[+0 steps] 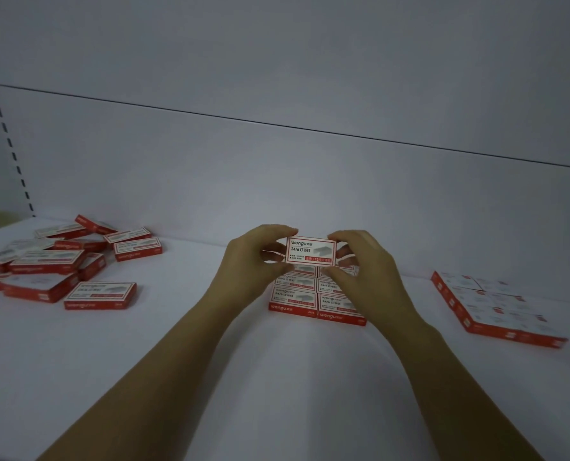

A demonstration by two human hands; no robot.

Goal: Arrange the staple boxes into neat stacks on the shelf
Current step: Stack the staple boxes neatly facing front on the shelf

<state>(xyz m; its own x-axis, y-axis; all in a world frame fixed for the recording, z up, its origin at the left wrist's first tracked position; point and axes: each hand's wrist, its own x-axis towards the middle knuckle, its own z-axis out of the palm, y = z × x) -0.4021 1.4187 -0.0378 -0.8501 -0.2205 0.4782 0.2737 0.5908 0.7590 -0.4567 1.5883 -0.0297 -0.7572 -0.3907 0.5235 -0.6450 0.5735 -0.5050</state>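
A red-and-white staple box is held between both hands, its printed face tilted towards me, just above the far end of a tidy block of staple boxes in the middle of the white shelf. My left hand grips its left end and my right hand grips its right end. The block lies in two columns; my right hand hides part of it.
A loose heap of staple boxes lies at the left, some tilted on others. A second flat block of staple boxes sits at the right. The shelf's back panel rises just behind the hands.
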